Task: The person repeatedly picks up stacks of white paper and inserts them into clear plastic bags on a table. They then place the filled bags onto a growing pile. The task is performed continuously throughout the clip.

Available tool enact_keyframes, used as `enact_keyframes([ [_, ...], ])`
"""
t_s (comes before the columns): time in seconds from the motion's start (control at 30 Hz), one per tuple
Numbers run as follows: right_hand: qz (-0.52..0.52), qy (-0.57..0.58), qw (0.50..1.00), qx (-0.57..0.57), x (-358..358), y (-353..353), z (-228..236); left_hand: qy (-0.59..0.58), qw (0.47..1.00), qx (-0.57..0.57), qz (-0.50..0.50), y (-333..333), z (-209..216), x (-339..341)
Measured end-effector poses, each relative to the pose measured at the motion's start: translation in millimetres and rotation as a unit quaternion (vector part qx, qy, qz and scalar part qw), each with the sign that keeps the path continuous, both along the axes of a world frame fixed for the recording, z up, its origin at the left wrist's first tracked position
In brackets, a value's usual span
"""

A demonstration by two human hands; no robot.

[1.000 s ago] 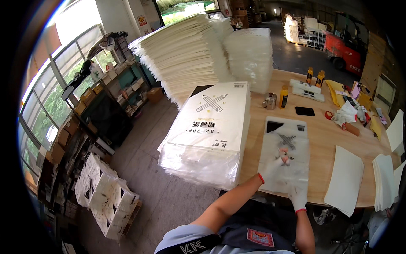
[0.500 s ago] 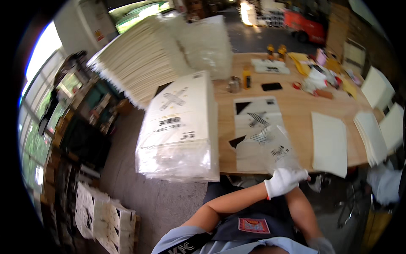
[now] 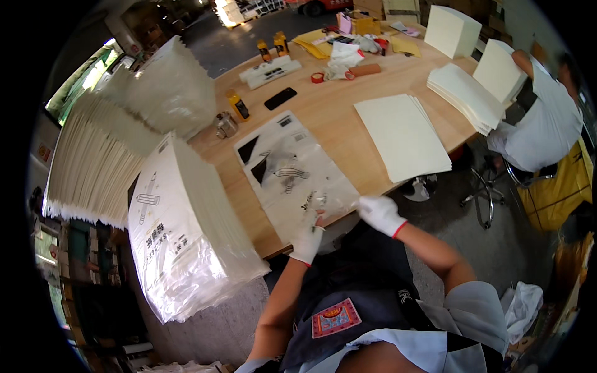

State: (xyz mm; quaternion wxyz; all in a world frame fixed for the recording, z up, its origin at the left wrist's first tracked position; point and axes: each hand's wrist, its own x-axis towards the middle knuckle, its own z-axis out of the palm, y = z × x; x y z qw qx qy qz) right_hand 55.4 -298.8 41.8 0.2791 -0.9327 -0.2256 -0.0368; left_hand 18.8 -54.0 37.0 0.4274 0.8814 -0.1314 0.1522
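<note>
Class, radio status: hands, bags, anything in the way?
Left hand at near end of printed plastic bags, right hand by their near right corner; grips unclear. Bags overlap on table. Black phone beyond, seemingly not blocking.

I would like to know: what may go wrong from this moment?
The upper plastic bag overlaps a lower bag, so it might slide or crease beside the left hand. Also, the loose white sheets reach the edge of the table not far from the right hand; a sideways bump could perhaps scatter them.
</note>
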Motion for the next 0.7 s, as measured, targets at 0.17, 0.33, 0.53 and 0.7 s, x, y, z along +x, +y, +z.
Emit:
enact_keyframes([
  [0.17, -0.163, -0.175, 0.964, -0.116, 27.6, -90.2, -12.5, 0.102, 0.994, -0.032, 0.005, -8.4, -10.3, -2.3],
  [0.33, -0.117, -0.166, 0.965, -0.167, 43.1, -120.1, -33.7, 0.116, 0.993, -0.020, -0.020, -23.0, -1.8, 0.6],
  [0.53, -0.080, -0.147, 0.962, -0.216, 58.3, -126.3, -31.7, 0.105, 0.985, -0.106, -0.085, -35.8, 6.4, 11.9],
  [0.7, -0.044, -0.194, 0.951, -0.236, 65.3, -136.0, -38.0, 0.258, 0.949, -0.118, -0.139, -60.9, 36.5, 26.5],
])
